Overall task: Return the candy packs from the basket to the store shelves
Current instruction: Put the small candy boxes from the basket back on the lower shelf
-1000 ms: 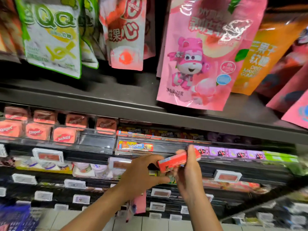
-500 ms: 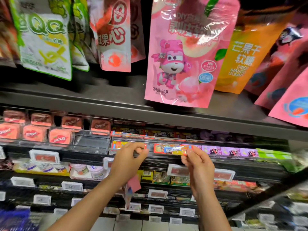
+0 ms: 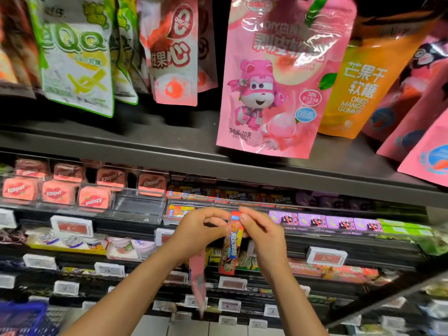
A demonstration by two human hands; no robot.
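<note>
Your right hand (image 3: 263, 235) pinches candy stick (image 3: 232, 243) upright before tray (image 3: 194, 212); not shelved yet. Left hand (image 3: 198, 232) curled beside it, pink pack (image 3: 198, 277) dangling beneath. Basket (image 3: 21, 316) contents unseen; remaining count unclear.

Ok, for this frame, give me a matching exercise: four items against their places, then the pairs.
Items:
1. long red-orange candy stick pack
2. big pink cartoon-robot pouch
3. orange dried mango gummy bag
4. flat red Kisspart tins

Places:
A. clear tray, lower shelf, far left
B. hanging just right of the pink pouch
C. upright between both hands
D. hanging top centre

Pairs: 1-C, 2-D, 3-B, 4-A
</note>
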